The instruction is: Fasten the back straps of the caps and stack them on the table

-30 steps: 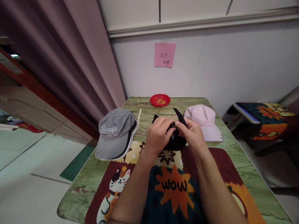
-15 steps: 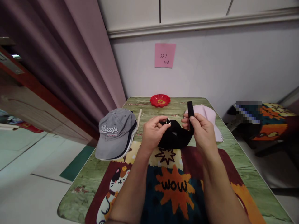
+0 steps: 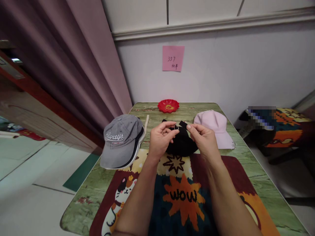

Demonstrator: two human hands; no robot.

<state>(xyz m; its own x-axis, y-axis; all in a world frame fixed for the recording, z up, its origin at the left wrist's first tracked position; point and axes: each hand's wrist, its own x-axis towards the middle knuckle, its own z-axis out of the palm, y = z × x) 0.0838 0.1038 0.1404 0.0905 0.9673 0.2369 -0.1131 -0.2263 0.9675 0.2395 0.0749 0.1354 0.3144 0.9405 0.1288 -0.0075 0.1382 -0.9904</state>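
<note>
A black cap (image 3: 182, 144) rests at the far edge of the patterned mat (image 3: 183, 167), between my hands. My left hand (image 3: 161, 137) pinches the small metal buckle (image 3: 176, 127) of the cap's strap. Between the thumb and fingers of my right hand (image 3: 203, 136) is the black strap (image 3: 183, 124), its end close to the buckle. Whether strap and buckle touch cannot be made out. Stacked caps with a grey one (image 3: 121, 139) on top lie to the left. On the right sits a pink cap (image 3: 213, 126), partly behind my right hand.
A red scalloped dish (image 3: 168, 106) stands at the back of the green table (image 3: 81, 200). Behind it is a wall with a pink note (image 3: 173, 58). A purple curtain (image 3: 98, 59) hangs at the left. Another mat-covered surface (image 3: 286, 134) shows at the right.
My right hand has moved left and brought the strap end down beside the buckle. The pink cap is now less covered. My left hand has stayed nearly in place.
</note>
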